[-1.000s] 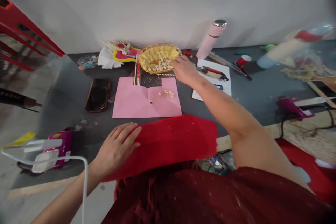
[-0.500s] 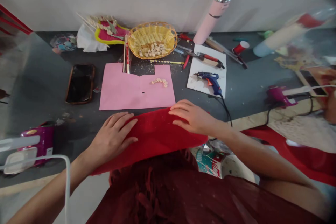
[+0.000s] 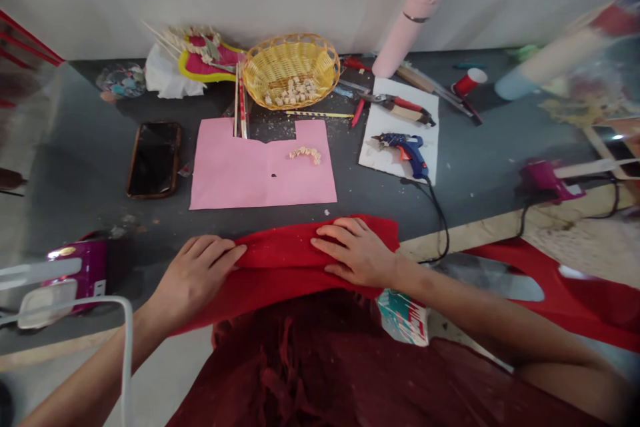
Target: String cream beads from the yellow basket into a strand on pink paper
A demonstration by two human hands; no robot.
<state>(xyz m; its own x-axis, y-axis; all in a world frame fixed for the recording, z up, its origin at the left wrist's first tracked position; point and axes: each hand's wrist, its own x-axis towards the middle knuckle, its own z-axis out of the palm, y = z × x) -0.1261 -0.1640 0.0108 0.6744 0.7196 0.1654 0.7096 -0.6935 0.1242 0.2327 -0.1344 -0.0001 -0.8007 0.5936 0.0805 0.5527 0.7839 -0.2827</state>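
Note:
A red cloth (image 3: pixel 280 247) lies along the table's front edge and hangs toward my lap, with a fold line across it. My left hand (image 3: pixel 200 277) has its fingers closed on the cloth's left part, thumb against the index finger. My right hand (image 3: pixel 356 253) rests flat on the right part of the cloth, fingers spread. Just beyond the cloth is a pink sheet (image 3: pixel 230 173) with a notch in its top edge and a small dark mark. A curved row of small pale pieces (image 3: pixel 306 155) sits on its right side.
Behind the sheet stands a yellow wicker basket (image 3: pixel 290 70) with pale pieces. A phone (image 3: pixel 154 160) lies at left. On the right are a blue glue gun (image 3: pixel 407 150), pliers (image 3: pixel 400 107), a pink bottle (image 3: pixel 413 23) and a red spool (image 3: pixel 469 82). A purple device (image 3: pixel 90 267) sits front left.
Both hands have moved down toward me, drawing the cloth's far edge back from the pink sheet. My left fingers have closed on the cloth, and a fold now shows across it.

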